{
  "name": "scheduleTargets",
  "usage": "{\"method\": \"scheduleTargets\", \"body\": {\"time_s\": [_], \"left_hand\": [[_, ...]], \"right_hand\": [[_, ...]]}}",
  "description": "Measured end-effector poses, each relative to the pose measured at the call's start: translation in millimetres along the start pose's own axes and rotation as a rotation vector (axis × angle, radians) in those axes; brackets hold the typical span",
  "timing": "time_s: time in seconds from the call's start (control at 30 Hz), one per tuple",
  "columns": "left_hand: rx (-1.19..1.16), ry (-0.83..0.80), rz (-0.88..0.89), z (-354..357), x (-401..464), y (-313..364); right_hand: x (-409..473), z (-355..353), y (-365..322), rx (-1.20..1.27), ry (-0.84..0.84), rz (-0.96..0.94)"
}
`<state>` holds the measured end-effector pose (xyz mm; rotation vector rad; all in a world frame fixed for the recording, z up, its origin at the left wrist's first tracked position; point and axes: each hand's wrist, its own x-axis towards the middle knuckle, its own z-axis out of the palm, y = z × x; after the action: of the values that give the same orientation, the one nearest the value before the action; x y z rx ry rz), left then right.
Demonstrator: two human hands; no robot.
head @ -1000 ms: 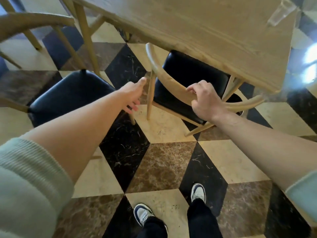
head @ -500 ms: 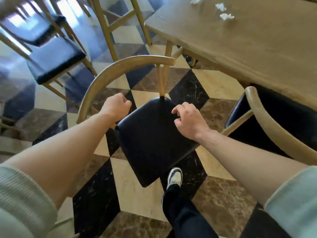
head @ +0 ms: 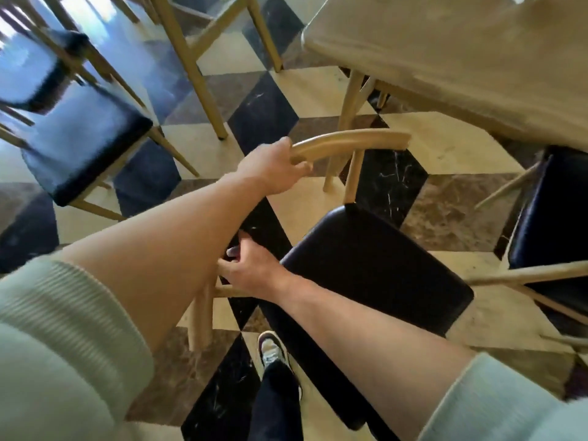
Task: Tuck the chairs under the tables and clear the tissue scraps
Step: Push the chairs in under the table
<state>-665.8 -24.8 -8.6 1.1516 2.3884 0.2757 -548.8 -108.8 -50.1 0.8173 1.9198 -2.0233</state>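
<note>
- The floor [head: 461,148] is a chequer of black, cream and brown marble tiles, spreading under both hands and everything else.
- The table [head: 461,58], pale wood, fills the upper right, beyond the left hand and off to its right; one leg comes down just past the end of the chair's back rail.
- The chair [head: 375,265] the person is handling stands between the two hands and the table — its black seat lies just right of the right hand, clear of the tabletop's edge, not tucked under.
- A second chair [head: 547,224] with a black seat sits far to the right of both hands, its seat partly below the table edge.
- More chairs [head: 82,148] with dark seats stand to the left of the left hand, blurred by motion.
- The left hand [head: 270,168] is closed around the near end of the chair's curved wooden back rail.
- The right hand [head: 251,265] is at the chair's left edge, fingers curled at a wooden frame piece; the left forearm covers part of it, so it appears to be gripping — I cannot tell for sure.
- A shoe [head: 272,348] stands on the tiles below the right hand, beside the seat's near corner.
</note>
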Motion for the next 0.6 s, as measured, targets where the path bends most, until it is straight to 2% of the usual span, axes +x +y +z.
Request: {"method": "scheduleTargets", "body": {"time_s": [0.13, 0.23, 0.43, 0.5, 0.6], "left_hand": [[-0.015, -0.126, 0.139, 0, 47, 2], [-0.060, -0.152, 0.185, -6, 58, -18], [-0.100, -0.137, -0.051, -30, 62, -56], [-0.151, -0.145, -0.151, -37, 63, -60], [-0.271, -0.188, -0.277, -40, 63, -49]], "right_hand": [[34, 38, -12, 0.280, 0.139, 0.146], [43, 48, -21, 0.318, 0.162, 0.225], [19, 27, -19, 0.109, 0.003, 0.303], [0, 7, -14, 0.000, 0.009, 0.328], [-38, -34, -4, -0.091, 0.117, 0.333]]}}
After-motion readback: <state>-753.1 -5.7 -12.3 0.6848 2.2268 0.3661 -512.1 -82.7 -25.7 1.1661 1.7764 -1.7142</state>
